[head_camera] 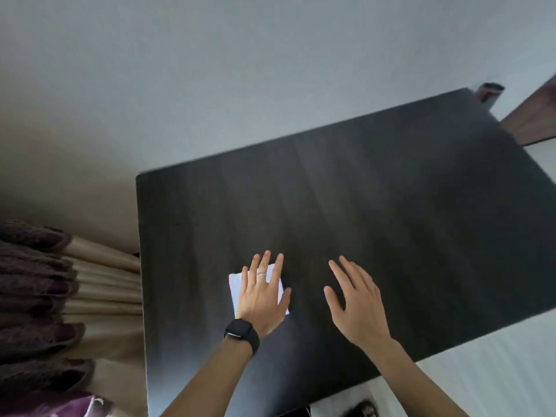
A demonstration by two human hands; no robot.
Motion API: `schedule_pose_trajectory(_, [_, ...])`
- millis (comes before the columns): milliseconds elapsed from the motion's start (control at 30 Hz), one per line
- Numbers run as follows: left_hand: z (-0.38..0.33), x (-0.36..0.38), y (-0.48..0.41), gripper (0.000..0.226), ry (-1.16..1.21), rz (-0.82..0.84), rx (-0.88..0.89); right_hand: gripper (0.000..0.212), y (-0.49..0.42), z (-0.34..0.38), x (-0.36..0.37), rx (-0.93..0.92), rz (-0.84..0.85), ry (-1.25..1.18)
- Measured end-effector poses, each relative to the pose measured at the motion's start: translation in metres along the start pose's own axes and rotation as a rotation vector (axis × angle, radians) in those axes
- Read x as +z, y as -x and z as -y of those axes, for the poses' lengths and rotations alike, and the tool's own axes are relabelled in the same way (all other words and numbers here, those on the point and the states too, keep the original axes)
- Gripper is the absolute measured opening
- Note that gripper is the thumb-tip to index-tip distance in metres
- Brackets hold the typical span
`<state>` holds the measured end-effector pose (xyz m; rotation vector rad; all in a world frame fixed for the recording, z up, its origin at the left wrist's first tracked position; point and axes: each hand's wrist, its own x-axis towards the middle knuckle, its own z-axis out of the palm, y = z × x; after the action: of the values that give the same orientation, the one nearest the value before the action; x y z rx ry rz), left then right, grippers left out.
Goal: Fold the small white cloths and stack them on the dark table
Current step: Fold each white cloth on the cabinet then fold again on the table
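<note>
Head view: dark desk [391,221] fills mid frame, seen at a slant, wood grain showing. One small white cloth [235,288] lies flat on the desk's near-left part, close to the left edge, looks like a neat rectangle. Can't tell how many layers.

L hand [263,299] lies palm-down on the cloth and covers most of it. Only the cloth's left strip and a bit by the thumb side show. L fingers [279,266] are straight and slightly spread, tips past the cloth's far edge onto the desk, gripping nothing. Thin ring [261,274] on one finger, black smartwatch [242,333] on the wrist.

R hand [358,308] is just beside the cloth to the right, apart from it, over bare desk. R fingers [346,273] are straight, spread wide, holding nothing. Can't tell if the palm touches the surface.

Beige and purple curtain [90,284] hangs left of the desk. Small blurred object [490,91] at the desk's far-right corner, can't ID it.
</note>
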<state>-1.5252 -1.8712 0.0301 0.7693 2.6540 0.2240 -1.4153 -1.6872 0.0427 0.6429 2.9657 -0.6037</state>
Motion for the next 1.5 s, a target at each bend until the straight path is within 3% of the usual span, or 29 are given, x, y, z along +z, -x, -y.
schedule_pose_trajectory(133, [-0.133, -0.040, -0.020, 0.064, 0.083, -0.019, 0.252, 0.051, 0.047, -0.081, -0.095, 0.219, -0.172, -0.054])
schedule_pose_trajectory(367, [-0.432, -0.072, -0.002, 0.055, 0.113, -0.089, 0.766, 0.047, 0.183, -0.256, -0.262, 0.530, -0.607, 0.015])
schedule_pose_trajectory(700, [-0.797, -0.057, 0.083, 0.059, 0.082, -0.193, 1.190, 0.050, 0.389, -0.481, -0.429, 0.785, -1.069, 0.124])
schedule_pose_trajectory(1067, [-1.126, -0.011, 0.118, 0.058, 0.118, -0.145, 1.482, 0.049, 0.498, -0.702, -0.532, 1.066, -1.146, 0.223])
schedule_pose_trajectory(1500, [-1.462, 0.096, 0.167, 0.055, 0.149, 0.087, 1.712, 0.047, 0.617, -0.948, -0.611, 1.363, -1.184, 0.290])
